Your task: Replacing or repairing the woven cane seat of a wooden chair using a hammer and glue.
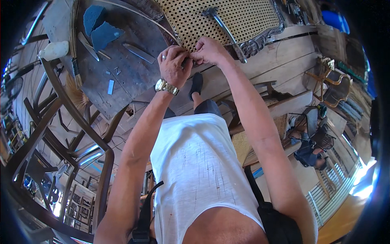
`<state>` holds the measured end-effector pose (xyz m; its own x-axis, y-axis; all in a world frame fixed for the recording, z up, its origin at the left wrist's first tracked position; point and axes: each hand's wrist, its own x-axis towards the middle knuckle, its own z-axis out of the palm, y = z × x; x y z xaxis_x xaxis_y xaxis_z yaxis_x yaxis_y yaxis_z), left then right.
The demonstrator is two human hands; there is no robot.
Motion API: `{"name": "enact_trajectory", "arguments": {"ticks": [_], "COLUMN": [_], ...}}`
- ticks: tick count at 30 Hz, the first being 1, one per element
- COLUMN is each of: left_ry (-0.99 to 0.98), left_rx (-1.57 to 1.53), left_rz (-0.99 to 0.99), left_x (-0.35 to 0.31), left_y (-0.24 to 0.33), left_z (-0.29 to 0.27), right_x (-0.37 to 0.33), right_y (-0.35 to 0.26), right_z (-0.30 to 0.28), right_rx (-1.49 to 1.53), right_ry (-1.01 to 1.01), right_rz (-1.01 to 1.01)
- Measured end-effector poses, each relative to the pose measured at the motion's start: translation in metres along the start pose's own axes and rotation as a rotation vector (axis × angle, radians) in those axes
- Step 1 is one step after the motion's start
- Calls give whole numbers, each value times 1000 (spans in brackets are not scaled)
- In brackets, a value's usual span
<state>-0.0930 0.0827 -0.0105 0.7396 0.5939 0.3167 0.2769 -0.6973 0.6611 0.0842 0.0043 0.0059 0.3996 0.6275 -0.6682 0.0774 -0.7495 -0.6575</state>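
A carved dark wooden frame with woven cane webbing (185, 18) lies on the workbench in front of me. At its near edge, my left hand (175, 67), wearing a ring and a metal watch, is closed with fingers curled. My right hand (209, 51) meets it there in a pinch. What lies between the fingertips is too small and covered to make out. A hammer (225, 30) with a shiny shaft rests across the cane, right of my hands. A pale thin strip (142, 15) curves over the bench toward the frame's left edge.
The dark workbench (134, 81) carries blue foam pieces (105, 35), a pointed blade (139, 53), another slim blade (88, 46) and a small pale metal strip (111, 87). A white bottle (55, 51) stands left. Wooden chair frames (77, 118) crowd the left; another person's legs (310, 154) show far right.
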Motion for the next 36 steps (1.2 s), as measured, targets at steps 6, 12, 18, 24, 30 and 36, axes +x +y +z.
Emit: {"name": "enact_trajectory", "arguments": {"ticks": [6, 12, 18, 24, 30, 36], "left_ry": [15, 0, 6, 6, 8, 0], "left_rx": [-39, -48, -33, -63, 11, -22], "left_rz": [-31, -62, -57, -35, -3, -32], "left_x": [0, 2, 1, 5, 2, 1], "left_y": [1, 4, 0, 3, -3, 3], "left_z": [3, 5, 1, 7, -2, 5], "right_x": [-1, -12, -44, -22, -107, -176], "right_y": [0, 4, -16, 31, -17, 0], "right_z": [0, -2, -36, -61, -38, 24], "right_rx": [-40, 15, -438, -795, -128, -73], "right_ry": [7, 31, 660, 667, 439, 585], "right_rz": [-13, -93, -335, -137, -132, -358]}}
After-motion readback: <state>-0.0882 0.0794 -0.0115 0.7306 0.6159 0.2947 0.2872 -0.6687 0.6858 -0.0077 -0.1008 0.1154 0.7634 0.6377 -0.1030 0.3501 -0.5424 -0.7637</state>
